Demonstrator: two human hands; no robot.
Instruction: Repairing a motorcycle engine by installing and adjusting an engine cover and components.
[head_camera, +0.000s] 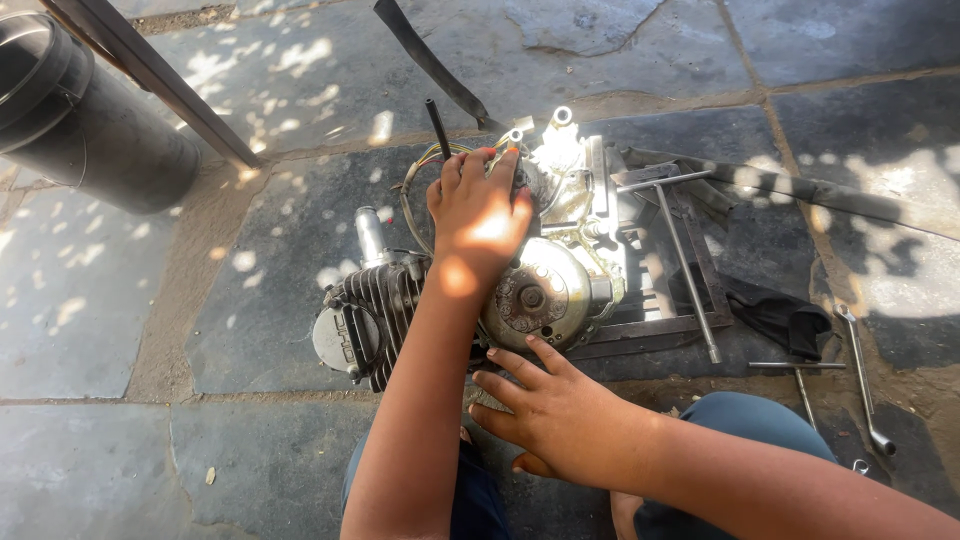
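A black pipe (90, 120) lies far left, with bare slabs (90, 300) between it and the engine (480, 290) at centre. The left hand (478, 222) reaches far over the engine, fingers curled around its wires (425, 165), while the right hand (555, 410) rests near the engine's near edge, fingers spread and released. To the right lie a metal frame (690, 260), a black cloth (780, 315) and wrenches (860, 380).

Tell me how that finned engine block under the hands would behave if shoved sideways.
Probably heavy and stiff: the engine looks like solid cast metal with a finned cylinder. It sits on a flat metal frame, so it would likely scrape rather than roll. The left hand on top suggests it might tip.
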